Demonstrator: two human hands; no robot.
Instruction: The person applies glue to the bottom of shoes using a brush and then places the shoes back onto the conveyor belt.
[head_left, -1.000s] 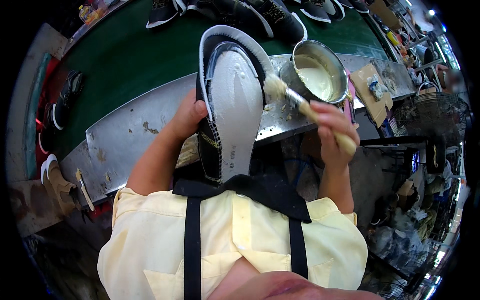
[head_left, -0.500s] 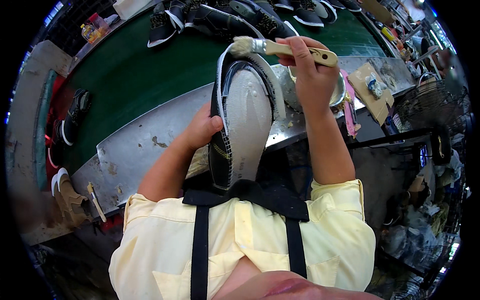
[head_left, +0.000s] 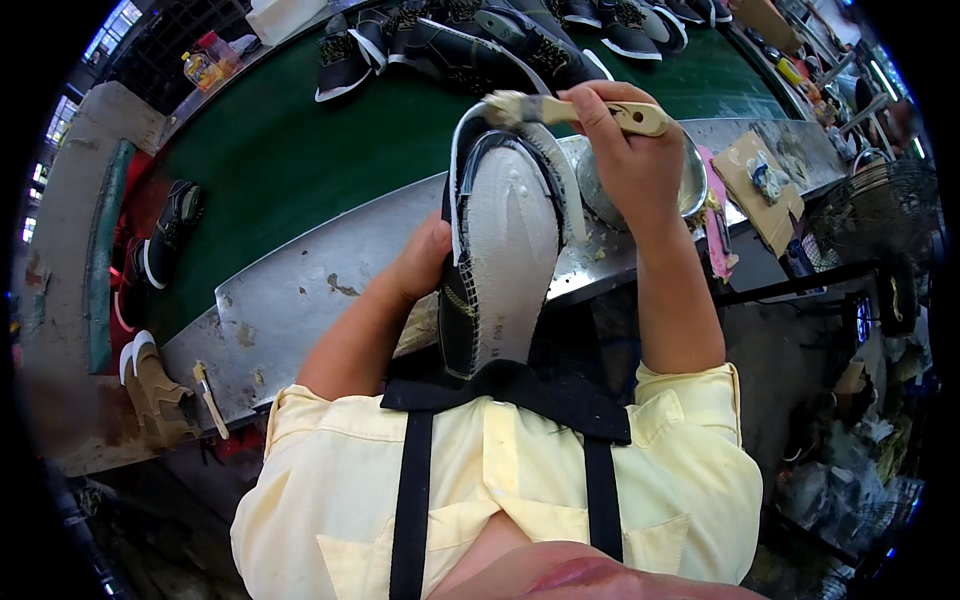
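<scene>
A black shoe upper (head_left: 456, 320) points away from me with its pale stitched underside facing up. A loose white-edged strip curves around its far end. My left hand (head_left: 428, 258) grips the upper along its left side, thumb on the edge. In my right hand (head_left: 632, 145) is a flat paintbrush (head_left: 590, 109) with a wooden handle and pale bristles. Its bristles touch the strip at the far end of the shoe. Just behind my right wrist stands a metal bowl (head_left: 694, 180), partly hidden by the hand.
Several black shoes (head_left: 440, 50) crowd the far side of the green belt (head_left: 290, 160). A metal ledge (head_left: 300, 275) runs along the near side. On the left lie brown shoes (head_left: 150, 400) and another brush (head_left: 211, 402). Cardboard (head_left: 755, 190) and a fan (head_left: 870, 215) are at right.
The brush has shifted slightly along the strip at the shoe's far end, its bristles still against it. The whole view has moved a little, and both hands keep their holds.
</scene>
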